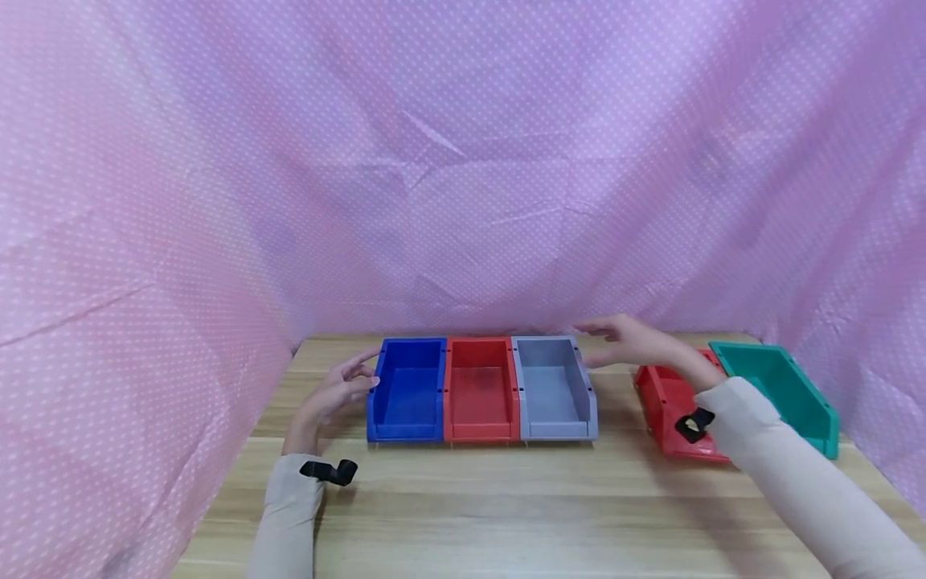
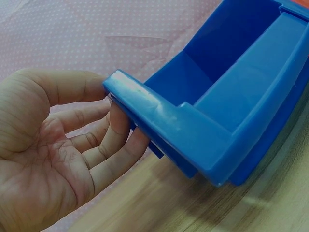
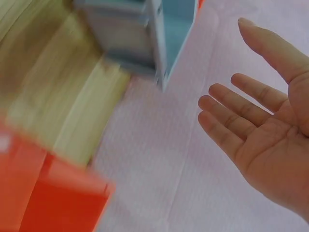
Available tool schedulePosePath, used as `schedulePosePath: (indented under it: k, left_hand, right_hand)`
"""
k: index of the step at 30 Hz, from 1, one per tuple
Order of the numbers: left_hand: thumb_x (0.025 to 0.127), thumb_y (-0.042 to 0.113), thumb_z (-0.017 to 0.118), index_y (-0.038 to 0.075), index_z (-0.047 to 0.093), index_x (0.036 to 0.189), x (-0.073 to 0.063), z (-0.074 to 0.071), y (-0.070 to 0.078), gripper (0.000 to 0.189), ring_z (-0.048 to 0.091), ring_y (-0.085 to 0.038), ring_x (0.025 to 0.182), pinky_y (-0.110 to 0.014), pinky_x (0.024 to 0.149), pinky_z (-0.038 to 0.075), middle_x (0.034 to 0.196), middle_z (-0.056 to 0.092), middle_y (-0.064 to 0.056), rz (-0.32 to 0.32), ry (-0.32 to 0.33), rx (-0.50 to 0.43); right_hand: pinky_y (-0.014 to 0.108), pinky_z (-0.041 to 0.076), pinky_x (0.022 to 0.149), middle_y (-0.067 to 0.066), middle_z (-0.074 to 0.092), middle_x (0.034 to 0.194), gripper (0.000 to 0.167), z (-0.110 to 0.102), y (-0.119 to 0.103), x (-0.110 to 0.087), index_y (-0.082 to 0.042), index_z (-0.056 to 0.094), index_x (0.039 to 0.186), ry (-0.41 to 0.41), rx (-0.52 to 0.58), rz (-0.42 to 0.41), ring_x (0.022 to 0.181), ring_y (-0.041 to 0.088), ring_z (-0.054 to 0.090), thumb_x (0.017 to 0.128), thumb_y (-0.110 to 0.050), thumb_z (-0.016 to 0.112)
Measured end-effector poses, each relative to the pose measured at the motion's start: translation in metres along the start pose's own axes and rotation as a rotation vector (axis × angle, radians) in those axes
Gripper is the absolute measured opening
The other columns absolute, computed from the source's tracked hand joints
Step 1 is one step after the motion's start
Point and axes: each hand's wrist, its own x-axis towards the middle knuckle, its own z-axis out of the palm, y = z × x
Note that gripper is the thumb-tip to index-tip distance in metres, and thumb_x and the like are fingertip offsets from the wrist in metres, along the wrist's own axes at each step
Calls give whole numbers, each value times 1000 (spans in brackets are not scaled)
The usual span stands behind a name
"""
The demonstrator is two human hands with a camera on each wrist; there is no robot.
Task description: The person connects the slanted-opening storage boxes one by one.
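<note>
Three storage bins stand side by side in the head view: a blue bin (image 1: 409, 392), a red bin (image 1: 481, 390) and a grey bin (image 1: 554, 390). My left hand (image 1: 338, 392) is at the blue bin's left side. In the left wrist view its thumb touches the blue rim (image 2: 145, 99), and the loosely bent fingers (image 2: 115, 162) lie against the outer wall. My right hand (image 1: 628, 342) hovers beside the grey bin's right side. The right wrist view shows its palm and spread, nearly straight fingers (image 3: 241, 108) with nothing held, apart from the grey bin (image 3: 128, 41).
At the right of the wooden table (image 1: 463, 498) stand another red bin (image 1: 669, 402) and a green bin (image 1: 806, 402), partly covered by my right forearm. A pink dotted cloth (image 1: 463, 201) hangs behind and along both sides.
</note>
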Motion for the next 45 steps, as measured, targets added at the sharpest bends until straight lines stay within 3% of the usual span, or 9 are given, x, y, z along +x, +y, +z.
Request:
schedulePosePath:
  k: [10, 20, 28, 38, 45]
  left_hand:
    - [101, 17, 63, 17, 32, 161, -2, -5, 5, 68, 60, -16, 105, -25, 92, 52, 124, 49, -12, 19, -13, 4]
    - [101, 19, 64, 18, 32, 161, -2, -6, 4, 68, 59, -16, 107, -26, 93, 51, 125, 49, -10, -6, -12, 10]
    - [101, 20, 64, 18, 32, 161, 0, -6, 3, 68, 59, -15, 109, -26, 94, 51, 126, 49, -11, -9, -21, 3]
    - [101, 19, 63, 19, 32, 161, 6, -8, 4, 67, 59, -15, 110, -27, 95, 51, 129, 49, -12, -13, -19, 2]
    - [101, 21, 64, 20, 32, 161, 8, -8, 3, 68, 59, -14, 110, -30, 97, 50, 127, 51, -12, -6, -31, 30]
  right_hand:
    - [57, 55, 94, 33, 52, 143, 74, -38, 43, -62, 9, 44, 147, 76, -76, 163, 127, 54, 52, 88, -18, 80]
    - [41, 62, 76, 39, 56, 131, 76, -49, 80, -103, 16, 46, 141, 104, -152, 280, 115, 55, 57, 83, -15, 84]
    - [39, 61, 76, 40, 59, 126, 73, -46, 97, -118, 19, 50, 136, 131, -168, 295, 104, 47, 64, 82, -17, 85]
    - [38, 60, 77, 39, 58, 127, 81, -43, 100, -124, 18, 47, 139, 136, -214, 371, 105, 45, 61, 82, -24, 86]
    - [53, 58, 84, 40, 58, 125, 80, -39, 99, -122, 18, 48, 138, 155, -224, 405, 104, 49, 61, 81, -23, 86]
